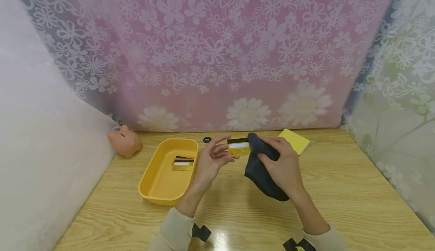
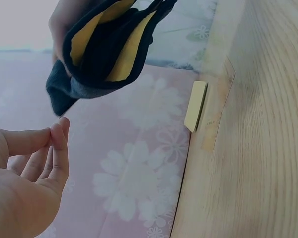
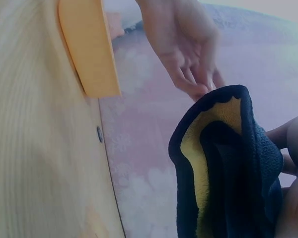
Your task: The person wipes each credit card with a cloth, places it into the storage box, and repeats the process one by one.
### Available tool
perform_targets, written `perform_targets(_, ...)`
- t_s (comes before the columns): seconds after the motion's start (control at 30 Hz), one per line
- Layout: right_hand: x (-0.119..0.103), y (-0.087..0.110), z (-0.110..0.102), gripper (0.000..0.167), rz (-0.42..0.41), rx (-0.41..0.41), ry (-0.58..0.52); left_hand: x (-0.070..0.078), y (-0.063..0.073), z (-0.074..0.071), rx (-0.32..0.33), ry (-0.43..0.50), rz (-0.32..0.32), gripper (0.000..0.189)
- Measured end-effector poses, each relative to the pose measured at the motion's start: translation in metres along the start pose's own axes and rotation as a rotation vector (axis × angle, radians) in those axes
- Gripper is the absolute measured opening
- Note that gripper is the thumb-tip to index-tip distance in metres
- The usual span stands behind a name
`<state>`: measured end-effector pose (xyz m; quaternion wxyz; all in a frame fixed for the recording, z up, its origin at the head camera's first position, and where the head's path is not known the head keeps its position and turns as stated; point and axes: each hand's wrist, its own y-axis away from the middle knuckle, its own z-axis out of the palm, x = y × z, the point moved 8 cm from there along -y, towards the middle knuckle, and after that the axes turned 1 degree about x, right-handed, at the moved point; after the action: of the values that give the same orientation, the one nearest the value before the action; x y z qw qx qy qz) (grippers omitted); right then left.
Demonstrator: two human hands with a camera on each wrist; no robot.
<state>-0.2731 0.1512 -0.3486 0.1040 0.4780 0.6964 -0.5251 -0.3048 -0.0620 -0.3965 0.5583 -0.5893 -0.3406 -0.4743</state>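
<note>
In the head view my left hand [image 1: 210, 163] pinches a yellow card [image 1: 238, 149] with a black stripe and a white strip by its left end. My right hand [image 1: 287, 166] grips a dark cleaning cloth [image 1: 257, 168], which covers the card's right end. Both wrist views show the folded cloth hanging, with dark edging and a yellow inner side [image 3: 201, 173]. In the left wrist view, the thumb and fingertips of my left hand [image 2: 37, 173] meet just below the cloth's corner.
A yellow plastic tray [image 1: 146, 185] stands left of my hands, with a few similar cards [image 1: 183, 164] inside. Beyond it sits an orange piggy bank [image 1: 125, 142]. A black chip [image 1: 207, 140] lies behind my left hand, and a yellow notepad [image 1: 295, 140] at the back right.
</note>
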Motion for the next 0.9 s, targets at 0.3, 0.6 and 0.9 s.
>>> perform_targets(0.3,0.016,-0.006,-0.021,0.049,0.083,0.044,0.011,-0.002,-0.001,-0.003,0.017,0.043,-0.036,0.058)
perform_targets(0.6,-0.012,0.001,-0.004,0.058,-0.057,-0.012,-0.075,0.0,-0.002,-0.003,0.035,0.036,-0.036,0.056)
perform_targets(0.9,-0.034,0.016,0.03,0.059,-0.159,-0.11,-0.108,-0.004,0.0,0.005,-0.011,-0.056,-0.036,0.057)
